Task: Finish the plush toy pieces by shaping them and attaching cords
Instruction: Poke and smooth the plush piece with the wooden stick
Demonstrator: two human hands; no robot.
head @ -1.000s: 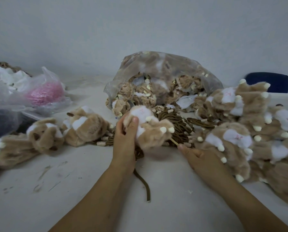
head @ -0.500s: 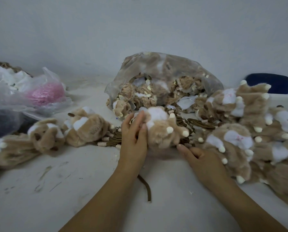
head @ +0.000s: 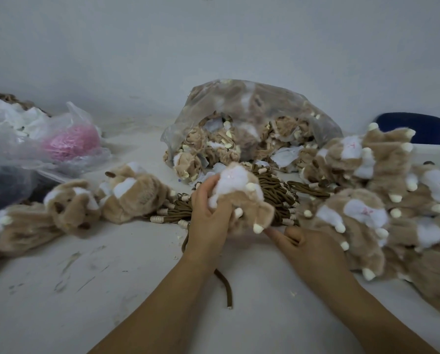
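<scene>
A tan and white plush toy piece (head: 241, 198) with small cream feet is held just above the white table (head: 60, 302). My left hand (head: 208, 221) grips its left side. My right hand (head: 308, 249) lies just below and right of it, forefinger pointing at its lower edge, other fingers loosely curled and holding nothing that I can see. A brown cord (head: 225, 287) trails from under my left wrist toward me. Behind the piece lies a bundle of brown cords (head: 272, 190) with cream beads.
A clear plastic bag (head: 249, 116) of unshaped plush pieces lies at the back centre. A heap of plush toys (head: 382, 200) fills the right side. More plush toys (head: 86, 203) lie left. Plastic bags with pink yarn (head: 70, 141) sit far left. A dark blue chair back (head: 413, 126) shows at the right.
My left hand has turned the plush piece, so its white patch now faces up and its feet point down-right. My right hand drew back slightly, fingers curling in.
</scene>
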